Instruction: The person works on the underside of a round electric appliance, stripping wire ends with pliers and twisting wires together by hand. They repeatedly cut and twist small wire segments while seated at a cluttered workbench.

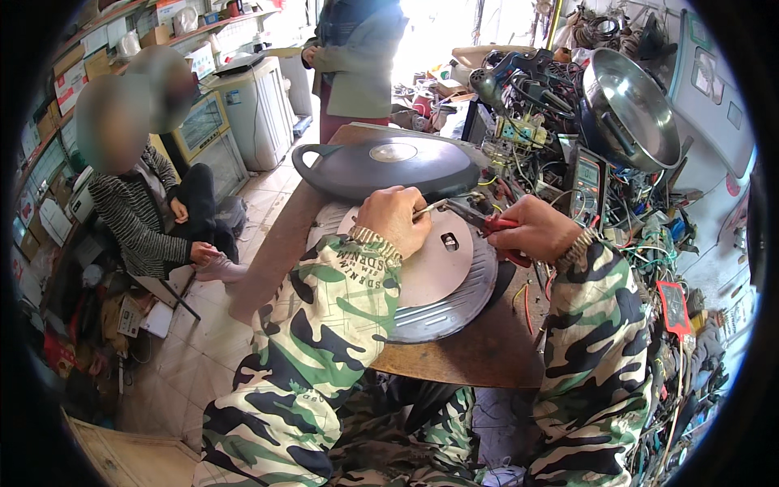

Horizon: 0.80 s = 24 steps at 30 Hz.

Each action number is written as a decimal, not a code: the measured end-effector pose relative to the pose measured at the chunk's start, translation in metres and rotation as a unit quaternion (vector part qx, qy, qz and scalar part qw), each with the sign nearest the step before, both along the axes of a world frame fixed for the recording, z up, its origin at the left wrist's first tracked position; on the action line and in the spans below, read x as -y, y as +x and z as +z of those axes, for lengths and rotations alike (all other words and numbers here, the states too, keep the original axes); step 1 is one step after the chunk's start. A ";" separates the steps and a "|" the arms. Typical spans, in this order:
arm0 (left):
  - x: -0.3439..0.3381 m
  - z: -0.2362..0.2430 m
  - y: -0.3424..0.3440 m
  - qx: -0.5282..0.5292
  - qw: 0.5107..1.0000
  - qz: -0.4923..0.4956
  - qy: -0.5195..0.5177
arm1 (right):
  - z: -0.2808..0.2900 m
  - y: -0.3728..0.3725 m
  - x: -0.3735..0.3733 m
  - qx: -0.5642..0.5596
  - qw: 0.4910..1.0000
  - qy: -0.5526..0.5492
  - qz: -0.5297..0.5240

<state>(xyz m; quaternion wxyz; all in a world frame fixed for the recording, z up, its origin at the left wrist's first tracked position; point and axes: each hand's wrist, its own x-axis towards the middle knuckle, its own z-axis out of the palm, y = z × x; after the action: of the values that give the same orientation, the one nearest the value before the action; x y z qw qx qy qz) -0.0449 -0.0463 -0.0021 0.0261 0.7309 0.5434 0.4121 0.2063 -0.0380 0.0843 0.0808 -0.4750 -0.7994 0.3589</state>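
Observation:
My left hand (395,219) is closed, pinching a small pale wire-like piece (428,209) between thumb and fingertips. My right hand (531,231) grips red-handled pliers (497,222), whose jaws point left at the end of that piece. Whether the jaws touch it I cannot tell. Both hands are above a round, ribbed metal appliance base (438,323). A beige disc (442,272) with a small dark slot lies on it, partly hidden by my left hand and sleeve. Just beyond stands a dark oval pan (389,166) with a pale round centre mark.
The brown wooden table (479,365) carries all this. At right are a multimeter (587,183), heaped wires and parts, and a large steel pan (629,109). A person (146,203) sits at left; another person (357,65) stands beyond the table, near a white washing machine (253,114).

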 end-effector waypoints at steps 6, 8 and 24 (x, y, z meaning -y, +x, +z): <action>0.006 0.007 0.004 -0.023 1.000 -0.009 0.007 | -0.003 -0.004 -0.010 0.055 0.998 0.013 0.022; 0.004 0.006 0.004 -0.032 0.999 -0.010 0.021 | -0.007 -0.007 -0.010 0.055 0.998 0.019 0.023; 0.005 0.005 0.006 -0.095 0.995 -0.009 0.038 | -0.008 -0.028 -0.004 0.066 0.998 0.004 0.006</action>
<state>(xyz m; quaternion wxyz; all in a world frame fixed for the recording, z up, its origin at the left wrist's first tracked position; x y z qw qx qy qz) -0.0386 -0.0510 0.0025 -0.0503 0.7720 0.5210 0.3607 0.1778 -0.0342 0.0763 0.0272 -0.4926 -0.8073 0.3239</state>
